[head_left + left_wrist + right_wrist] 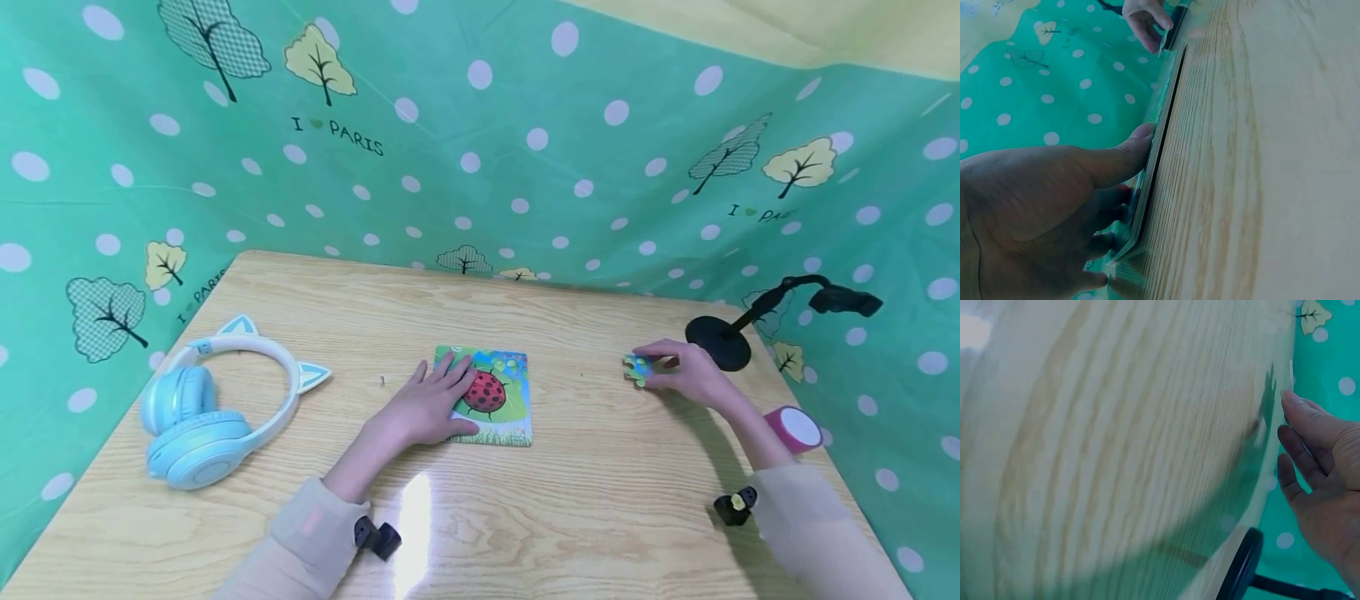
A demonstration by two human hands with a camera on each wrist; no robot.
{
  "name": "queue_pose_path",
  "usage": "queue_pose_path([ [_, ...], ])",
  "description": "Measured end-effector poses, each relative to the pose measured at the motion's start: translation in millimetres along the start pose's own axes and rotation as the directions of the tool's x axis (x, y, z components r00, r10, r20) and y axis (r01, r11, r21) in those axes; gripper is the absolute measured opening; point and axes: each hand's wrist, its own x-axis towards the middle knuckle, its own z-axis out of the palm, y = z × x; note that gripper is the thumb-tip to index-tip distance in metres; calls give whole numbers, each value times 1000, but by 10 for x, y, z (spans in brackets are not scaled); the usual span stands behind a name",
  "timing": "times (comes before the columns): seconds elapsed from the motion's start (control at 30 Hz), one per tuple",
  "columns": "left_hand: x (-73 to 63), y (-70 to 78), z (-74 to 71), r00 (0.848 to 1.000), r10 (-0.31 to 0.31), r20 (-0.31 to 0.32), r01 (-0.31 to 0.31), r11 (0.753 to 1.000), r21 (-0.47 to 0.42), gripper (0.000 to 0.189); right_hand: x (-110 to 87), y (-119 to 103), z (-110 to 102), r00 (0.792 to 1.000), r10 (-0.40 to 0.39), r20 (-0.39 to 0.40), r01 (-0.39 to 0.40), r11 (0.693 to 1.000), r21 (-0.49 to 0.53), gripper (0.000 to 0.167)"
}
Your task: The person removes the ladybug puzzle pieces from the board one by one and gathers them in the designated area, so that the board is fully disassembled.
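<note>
A square ladybug puzzle board lies flat in the middle of the table. My left hand rests on its left side with the fingers spread, covering part of the picture. From the left wrist view, the board appears edge-on, with the thumb of my left hand at its near edge. Off to the right, my right hand pinches a small green and blue puzzle piece between thumb and fingers. Only a thin pale edge of that piece shows beyond the thumb of my right hand in the right wrist view.
Light blue cat-ear headphones lie at the left of the wooden table. A black desk lamp stands at the back right, close to my right hand. Beside my right forearm is a pink cylinder with a white end. Polka-dot cloth hangs behind.
</note>
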Motion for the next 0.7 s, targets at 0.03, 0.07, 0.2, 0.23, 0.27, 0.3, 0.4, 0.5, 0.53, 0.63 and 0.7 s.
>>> queue_pose_path([
  [0.03,-1,-1,0,1000,-2,1,2,1000,0,88,-9,22,-6,1000,1,-4,-1,1000,-5,49],
  [0.07,-1,-1,0,1000,-2,0,2,1000,0,88,-17,47,-12,1000,5,-7,-5,1000,-10,49],
  [0.2,3,1,2,1000,-7,-1,7,1000,-1,88,-43,123,-36,1000,24,-11,-24,999,-25,49],
  [0.23,5,1,3,1000,-8,-1,8,1000,-1,88,-47,137,-42,999,34,-12,-34,999,-31,49],
  [0.27,7,2,4,1000,-9,-1,9,1000,0,88,-52,150,-45,999,37,-11,-37,999,-35,49],
  [0.3,8,2,5,1000,-11,0,11,1000,-1,88,-57,158,-47,999,40,-11,-41,998,-38,49],
  [0.4,9,4,8,1000,-13,-1,13,1000,-2,87,-62,192,-43,999,48,-8,-48,998,-45,48],
  [0.5,8,7,6,1000,-14,-1,14,1000,-4,86,-63,211,-33,998,59,-10,-59,997,-50,48],
  [0.53,8,7,5,1000,-14,-2,14,1000,-3,86,-61,215,-29,998,62,-10,-62,997,-52,48],
  [0.63,9,5,8,1000,-16,0,16,1000,-4,86,-60,209,-25,998,70,-12,-70,996,-51,50],
  [0.7,10,2,11,1000,-16,1,16,1000,-4,86,-61,207,-23,997,75,-11,-76,996,-47,51],
])
